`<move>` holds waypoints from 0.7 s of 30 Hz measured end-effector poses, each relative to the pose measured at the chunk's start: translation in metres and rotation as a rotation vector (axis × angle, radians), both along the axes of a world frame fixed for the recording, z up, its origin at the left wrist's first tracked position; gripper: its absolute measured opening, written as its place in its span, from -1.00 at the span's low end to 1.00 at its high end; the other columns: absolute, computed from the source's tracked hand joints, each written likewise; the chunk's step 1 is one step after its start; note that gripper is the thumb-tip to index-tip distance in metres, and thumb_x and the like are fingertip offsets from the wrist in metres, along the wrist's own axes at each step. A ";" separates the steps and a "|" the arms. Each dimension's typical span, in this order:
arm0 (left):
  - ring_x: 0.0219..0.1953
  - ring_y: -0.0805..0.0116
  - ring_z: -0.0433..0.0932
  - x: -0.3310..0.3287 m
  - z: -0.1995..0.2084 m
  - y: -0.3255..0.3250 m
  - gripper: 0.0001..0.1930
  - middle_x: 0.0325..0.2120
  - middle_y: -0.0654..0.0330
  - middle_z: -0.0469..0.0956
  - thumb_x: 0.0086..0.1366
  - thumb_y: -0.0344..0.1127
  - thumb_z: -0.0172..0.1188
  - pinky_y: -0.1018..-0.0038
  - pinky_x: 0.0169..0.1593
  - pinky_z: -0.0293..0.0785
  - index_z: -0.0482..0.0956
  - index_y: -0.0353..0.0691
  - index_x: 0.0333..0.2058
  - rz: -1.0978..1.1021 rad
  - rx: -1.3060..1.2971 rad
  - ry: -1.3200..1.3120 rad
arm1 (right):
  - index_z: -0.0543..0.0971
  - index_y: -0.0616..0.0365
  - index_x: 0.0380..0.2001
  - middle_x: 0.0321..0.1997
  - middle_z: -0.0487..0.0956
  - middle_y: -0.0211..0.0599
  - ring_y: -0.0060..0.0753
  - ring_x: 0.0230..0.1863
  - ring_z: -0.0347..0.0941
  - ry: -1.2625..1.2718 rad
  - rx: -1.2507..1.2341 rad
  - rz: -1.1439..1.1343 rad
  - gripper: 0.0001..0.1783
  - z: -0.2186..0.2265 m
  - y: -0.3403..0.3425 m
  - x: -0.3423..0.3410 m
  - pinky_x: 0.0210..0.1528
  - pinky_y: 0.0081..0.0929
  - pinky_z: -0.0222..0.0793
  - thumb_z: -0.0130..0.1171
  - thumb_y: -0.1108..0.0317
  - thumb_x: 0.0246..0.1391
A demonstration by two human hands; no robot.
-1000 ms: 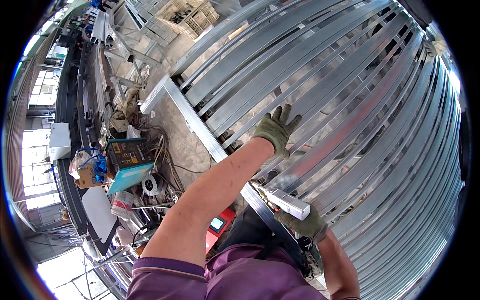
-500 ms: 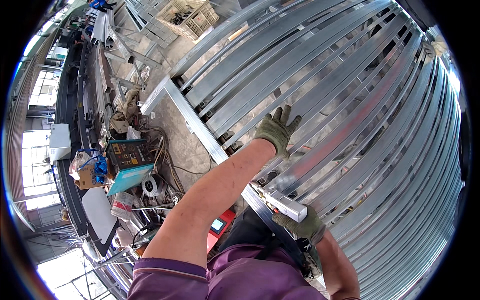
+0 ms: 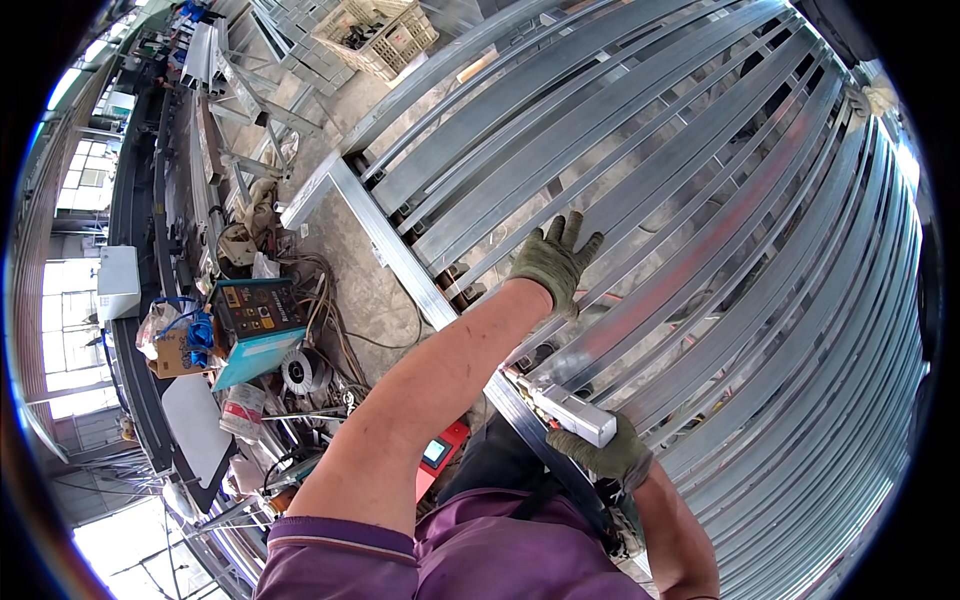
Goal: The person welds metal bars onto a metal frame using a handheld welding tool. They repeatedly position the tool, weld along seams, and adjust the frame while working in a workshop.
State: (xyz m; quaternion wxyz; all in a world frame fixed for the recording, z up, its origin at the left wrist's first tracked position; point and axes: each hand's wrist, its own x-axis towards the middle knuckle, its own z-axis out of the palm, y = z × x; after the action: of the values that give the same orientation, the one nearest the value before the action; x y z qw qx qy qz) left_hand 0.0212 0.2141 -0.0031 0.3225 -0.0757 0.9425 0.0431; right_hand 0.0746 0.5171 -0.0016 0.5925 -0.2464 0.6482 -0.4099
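My left hand (image 3: 552, 266), in a green work glove, lies with its fingers spread across the galvanized metal slats (image 3: 640, 207). In my right hand (image 3: 617, 455), also gloved in green, is a silver, box-shaped welding gun (image 3: 578, 414) with a narrow nozzle. Its nozzle points to the upper left, at the slat ends along the frame's near rail (image 3: 525, 418). From this view I cannot tell whether the tip touches the metal. The gun's grip is hidden behind the gloved fingers.
A red box with a small screen (image 3: 440, 455) stands beside my legs. To the left are a welding machine with a dark control panel (image 3: 262, 308), a wire spool (image 3: 298, 371) and tangled cables (image 3: 322, 300). A plastic crate (image 3: 385, 42) sits on the floor beyond the frame.
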 end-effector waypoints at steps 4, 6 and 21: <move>0.72 -0.11 0.01 0.001 0.001 0.000 0.44 0.72 -0.15 -0.15 0.07 0.40 0.63 0.03 0.63 0.16 -0.12 0.10 0.73 0.005 0.004 0.001 | 0.77 0.04 0.18 0.01 0.86 -0.22 -0.23 0.06 0.81 0.038 0.028 0.034 -0.37 -0.001 0.003 -0.001 0.11 -0.30 0.69 0.56 -0.16 0.24; 0.72 -0.11 0.01 0.000 0.003 0.001 0.44 0.72 -0.15 -0.15 0.07 0.40 0.63 0.03 0.63 0.16 -0.12 0.10 0.73 0.005 0.005 -0.002 | 0.77 0.04 0.18 0.00 0.86 -0.23 -0.23 0.03 0.82 0.040 0.064 0.039 -0.38 0.001 0.003 -0.002 0.09 -0.30 0.69 0.57 -0.14 0.25; 0.71 -0.13 0.03 0.001 0.002 0.001 0.45 0.71 -0.16 -0.11 0.04 0.40 0.65 0.02 0.61 0.19 -0.08 0.10 0.73 0.011 -0.003 0.025 | 0.73 0.09 0.23 0.00 0.86 -0.24 -0.37 -0.07 0.82 0.000 0.078 0.026 -0.34 0.008 0.005 -0.004 -0.01 -0.37 0.72 0.60 -0.10 0.23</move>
State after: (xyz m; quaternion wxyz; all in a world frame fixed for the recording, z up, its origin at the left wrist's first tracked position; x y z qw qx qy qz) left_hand 0.0225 0.2149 -0.0012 0.3105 -0.0807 0.9461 0.0443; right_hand 0.0706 0.5226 0.0062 0.6069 -0.2314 0.6605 -0.3767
